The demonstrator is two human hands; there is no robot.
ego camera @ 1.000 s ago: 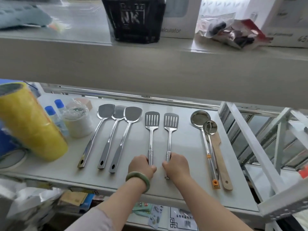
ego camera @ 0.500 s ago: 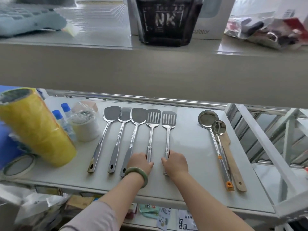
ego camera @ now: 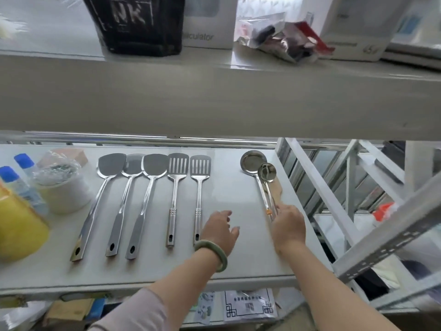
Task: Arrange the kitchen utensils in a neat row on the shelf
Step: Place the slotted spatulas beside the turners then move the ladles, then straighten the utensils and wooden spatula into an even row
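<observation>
- Head view: the white shelf (ego camera: 238, 192) carries all the utensils and runs under both hands.
- Yellow roll (ego camera: 16, 225): far to the left of the left hand, at the shelf's left end.
- White tub (ego camera: 64, 192), wrapped in clear film: behind the yellow roll, just left of the first spatula.
- Three solid spatulas (ego camera: 133, 201): well left of the left hand, blades touching or overlapping, handles fanning toward the front edge.
- Two slotted turners (ego camera: 186, 199): parallel and apart; the right one's handle end lies just beside the left hand.
- Left hand (ego camera: 220, 231): flat over bare shelf, fingers spread and loose, holding nothing; a green bangle (ego camera: 212, 253) sits on its wrist.
- Right hand (ego camera: 287, 229): fingers curled over the ladle handles; whether the grip is closed cannot be told.
- Large ladle (ego camera: 253, 161) and small ladle (ego camera: 267, 172): bowls beyond the right hand, the small bowl overlapping the large one's handle.
- Wooden spatula (ego camera: 278, 191): under the ladles, just beyond the right hand's fingers.
</observation>
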